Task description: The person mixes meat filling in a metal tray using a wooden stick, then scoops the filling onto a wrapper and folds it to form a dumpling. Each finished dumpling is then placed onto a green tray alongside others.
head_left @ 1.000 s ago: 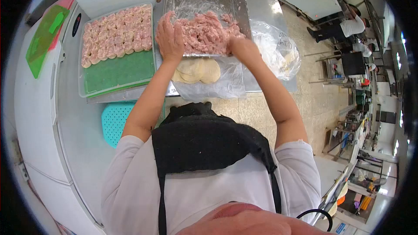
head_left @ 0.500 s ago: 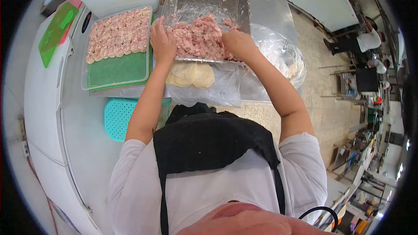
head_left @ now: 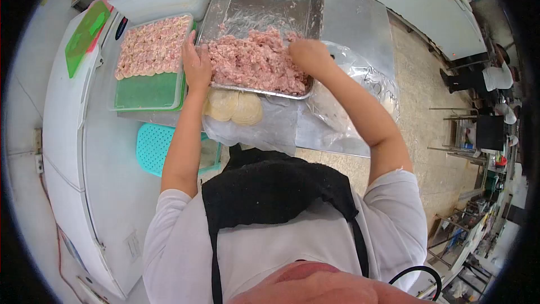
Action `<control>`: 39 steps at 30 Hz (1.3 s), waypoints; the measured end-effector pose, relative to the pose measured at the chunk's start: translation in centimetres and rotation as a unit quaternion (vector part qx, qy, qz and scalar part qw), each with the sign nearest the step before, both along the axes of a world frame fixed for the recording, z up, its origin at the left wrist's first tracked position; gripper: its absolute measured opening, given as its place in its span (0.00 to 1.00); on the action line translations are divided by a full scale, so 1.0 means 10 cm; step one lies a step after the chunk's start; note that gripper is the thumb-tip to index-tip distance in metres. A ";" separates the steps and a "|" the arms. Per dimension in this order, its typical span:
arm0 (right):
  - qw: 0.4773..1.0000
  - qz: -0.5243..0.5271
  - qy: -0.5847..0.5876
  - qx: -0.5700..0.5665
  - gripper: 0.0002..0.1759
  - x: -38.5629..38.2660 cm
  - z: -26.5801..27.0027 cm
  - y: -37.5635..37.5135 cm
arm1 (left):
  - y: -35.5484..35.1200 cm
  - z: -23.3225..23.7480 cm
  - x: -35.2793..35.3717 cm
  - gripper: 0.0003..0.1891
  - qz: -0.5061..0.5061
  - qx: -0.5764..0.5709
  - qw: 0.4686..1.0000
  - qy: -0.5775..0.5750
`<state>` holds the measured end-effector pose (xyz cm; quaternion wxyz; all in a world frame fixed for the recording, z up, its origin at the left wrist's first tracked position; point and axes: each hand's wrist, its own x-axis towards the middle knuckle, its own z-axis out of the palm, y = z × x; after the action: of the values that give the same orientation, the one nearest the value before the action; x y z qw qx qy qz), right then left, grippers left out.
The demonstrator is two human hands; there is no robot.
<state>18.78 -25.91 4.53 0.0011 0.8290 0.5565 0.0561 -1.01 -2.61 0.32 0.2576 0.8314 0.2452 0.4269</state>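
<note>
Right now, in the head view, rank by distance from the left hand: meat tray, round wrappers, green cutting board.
1. Meat tray, left rim touching the left hand.
2. Round wrappers, just below, toward the body.
3. Green cutting board, far left.

No lettering is legible anywhere in this kitchen scene. A dark oval badge [head_left: 122,28] on the white chest freezer [head_left: 73,135] bears marks too small to read, as does a pale sticker [head_left: 133,242] nearer its front.
</note>
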 end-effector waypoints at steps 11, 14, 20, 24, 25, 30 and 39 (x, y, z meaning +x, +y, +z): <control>0.998 0.044 -0.035 0.022 0.08 0.13 -0.04 -0.01 | 0.01 -0.03 0.01 0.24 0.016 -0.001 1.000 0.020; 0.998 0.045 -0.031 -0.021 0.08 0.06 0.31 -0.06 | 0.01 -0.06 -0.03 0.25 0.023 -0.014 0.999 0.021; 0.997 0.009 -0.068 -0.040 0.10 0.26 0.50 0.11 | 0.05 -0.06 0.01 0.24 0.013 0.001 1.000 -0.003; 0.997 -0.040 -0.010 -0.066 0.11 0.00 0.30 -0.07 | 0.01 -0.02 -0.02 0.24 0.004 -0.015 1.000 -0.010; 0.997 -0.041 -0.006 -0.070 0.11 0.02 0.29 -0.12 | 0.00 -0.04 -0.05 0.24 0.003 -0.018 1.000 -0.006; 0.988 -0.067 -0.053 -0.132 0.12 0.30 0.78 -0.17 | 0.02 0.00 -0.03 0.23 -0.022 -0.026 0.998 -0.054; 0.999 -0.011 -0.051 0.002 0.09 -0.45 0.11 0.41 | 0.06 0.02 -0.10 0.22 -0.067 -0.022 0.995 -0.077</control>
<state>14.25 -21.78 5.62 0.0287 0.8312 0.5463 0.0992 -2.02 -1.99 0.50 0.3220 0.8048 0.1784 0.4656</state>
